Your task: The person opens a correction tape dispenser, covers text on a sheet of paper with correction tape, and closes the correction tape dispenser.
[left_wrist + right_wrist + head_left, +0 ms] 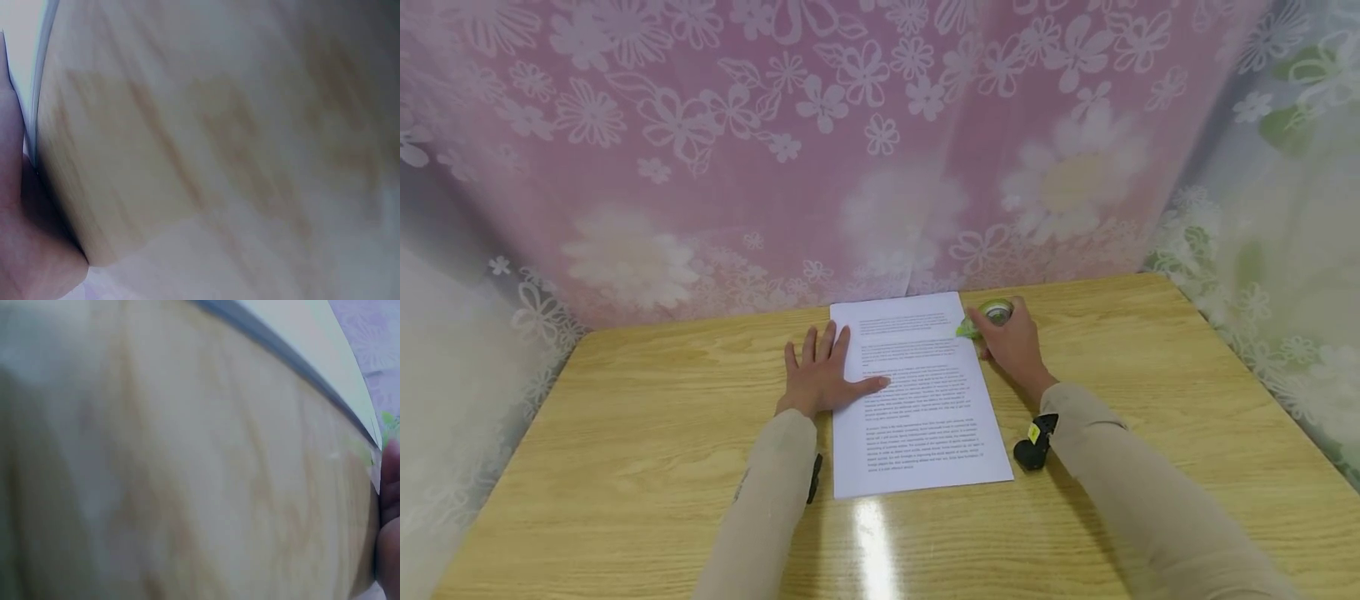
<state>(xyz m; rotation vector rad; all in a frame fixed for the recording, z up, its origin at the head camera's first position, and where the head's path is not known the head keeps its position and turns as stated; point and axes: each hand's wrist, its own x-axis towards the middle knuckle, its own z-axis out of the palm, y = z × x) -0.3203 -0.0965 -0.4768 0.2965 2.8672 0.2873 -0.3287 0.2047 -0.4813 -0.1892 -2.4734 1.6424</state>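
A stack of printed paper (917, 400) lies on the wooden table, its far end close to the curtain. My left hand (820, 375) rests on the stack's left side, fingers spread and thumb stretched across the text. At the upper right edge of the paper, my right hand (1011, 337) grips a small green tape dispenser (997, 312) with a round roll in it. The dispenser's front tip is right at the sheet's edge. In the right wrist view, only a bit of the green dispenser (389, 422) shows beside the fingers. The left wrist view catches part of the left hand (19, 206) against the stack's side.
The wooden table (662, 450) extends around the stack on both sides. A pink flowered curtain (760, 167) hangs along the table's back edge, and pale patterned curtains (1292, 250) hang at the sides. A black wrist camera (1032, 452) sits on the right wrist.
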